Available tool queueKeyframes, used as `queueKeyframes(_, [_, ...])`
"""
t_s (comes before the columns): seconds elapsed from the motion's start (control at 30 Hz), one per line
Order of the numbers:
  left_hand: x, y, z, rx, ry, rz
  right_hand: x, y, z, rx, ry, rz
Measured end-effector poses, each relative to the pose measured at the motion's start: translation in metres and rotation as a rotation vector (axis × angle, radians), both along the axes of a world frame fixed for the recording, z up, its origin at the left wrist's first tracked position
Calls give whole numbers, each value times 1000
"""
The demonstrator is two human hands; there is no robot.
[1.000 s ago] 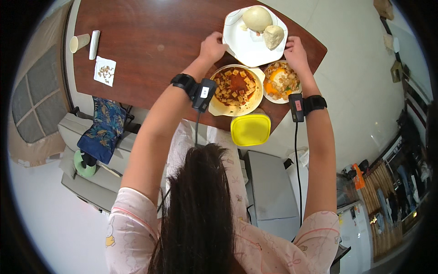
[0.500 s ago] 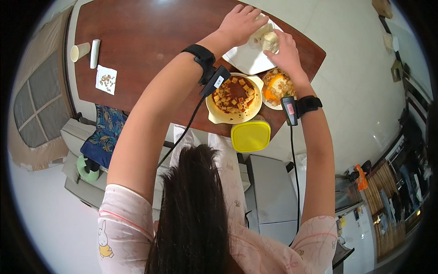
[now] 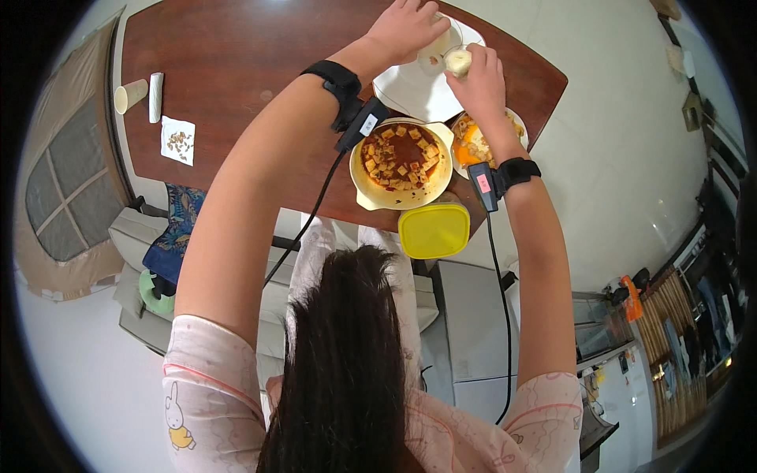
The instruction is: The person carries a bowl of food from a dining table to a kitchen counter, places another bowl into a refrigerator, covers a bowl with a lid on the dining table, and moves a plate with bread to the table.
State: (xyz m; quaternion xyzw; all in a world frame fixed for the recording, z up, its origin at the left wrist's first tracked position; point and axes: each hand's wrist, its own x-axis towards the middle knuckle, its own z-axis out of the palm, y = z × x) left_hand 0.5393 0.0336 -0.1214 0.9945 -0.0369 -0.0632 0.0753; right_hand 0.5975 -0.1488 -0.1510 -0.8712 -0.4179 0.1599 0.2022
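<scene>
My right hand point(image 3: 482, 85) grips a small clear cup with a pale, creamy round food point(image 3: 458, 61) in it, above the right side of a white tray point(image 3: 410, 93). Beside it, my left hand point(image 3: 406, 31) curves its fingers round a clear round container point(image 3: 435, 52) over the tray's far part; its far fingertips are cut off by the picture's upper edge. Nearer to me stands a cream two-handled pot point(image 3: 400, 164) of tofu cubes in red sauce. To its right, partly behind my right wrist, is a plate of orange and brown food point(image 3: 471, 146).
A box with a yellow lid point(image 3: 434, 231) sits at the table's near edge. At the left of the brown table point(image 3: 236, 87) are a paper cup point(image 3: 131, 96), a white roll point(image 3: 156, 98) and a napkin with small brown bits point(image 3: 178, 141). Cables point(image 3: 315, 213) run from both wrists.
Both hands have shifted slightly left and away from me. The pale food in my right hand has tipped, so its round top and the clear rim now show.
</scene>
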Motion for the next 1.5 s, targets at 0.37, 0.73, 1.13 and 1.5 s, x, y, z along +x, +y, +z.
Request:
queueKeyframes(0.37, [-30,-15,-1,-212,41,108,-8,-11,2,232,223,-71])
queueKeyframes(0.73, [-70,-41,-7,-160,111,381,-28,-15,23,246,183,15])
queueKeyframes(1.13, [-88,-44,-9,-120,94,372,-20,-29,26,-98,203,383])
queueKeyframes(1.5, [-90,-56,-12,-271,31,522,-16,-13,8,-86,239,-54])
